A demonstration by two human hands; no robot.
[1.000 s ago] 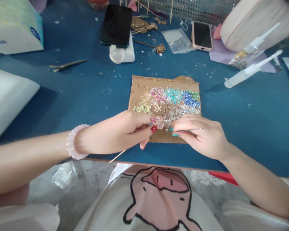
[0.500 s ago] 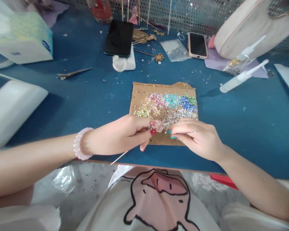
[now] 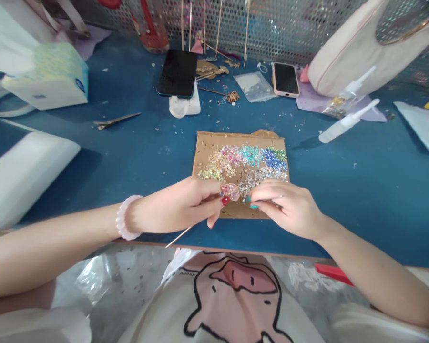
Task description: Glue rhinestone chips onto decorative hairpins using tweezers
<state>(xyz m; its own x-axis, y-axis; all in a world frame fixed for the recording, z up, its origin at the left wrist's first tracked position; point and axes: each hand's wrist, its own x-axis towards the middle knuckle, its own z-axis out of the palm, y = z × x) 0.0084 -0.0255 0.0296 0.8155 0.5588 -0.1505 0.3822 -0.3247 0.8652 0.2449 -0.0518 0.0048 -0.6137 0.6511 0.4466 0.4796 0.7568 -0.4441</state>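
My left hand [image 3: 196,202] pinches a pink gem-covered ornament [image 3: 230,191] between thumb and forefinger, above the cardboard. A thin wooden stick [image 3: 178,237] pokes out below this hand; whether it joins the ornament is hidden. Just to the right, my right hand [image 3: 289,206] is closed in a pinch on a thin tool [image 3: 277,197], mostly covered by the fingers. Its fingertips are close to the ornament. Beneath both hands lies a cardboard piece [image 3: 204,146] with small rhinestones in colour groups, among them pink [image 3: 230,154], turquoise [image 3: 250,155], blue [image 3: 274,158] and silver ones [image 3: 268,175].
Behind the cardboard lie a black phone [image 3: 178,72], a pink-edged phone [image 3: 286,79], a plastic bag [image 3: 254,86] and hair sticks [image 3: 232,96]. A white glue bottle [image 3: 338,127] is at right. At left are a metal clip [image 3: 116,121] and tissue pack [image 3: 46,85].
The camera view has shifted slightly, so the table items appear lower. Both hands keep their grips, and the right fingertips stay close to the ornament.
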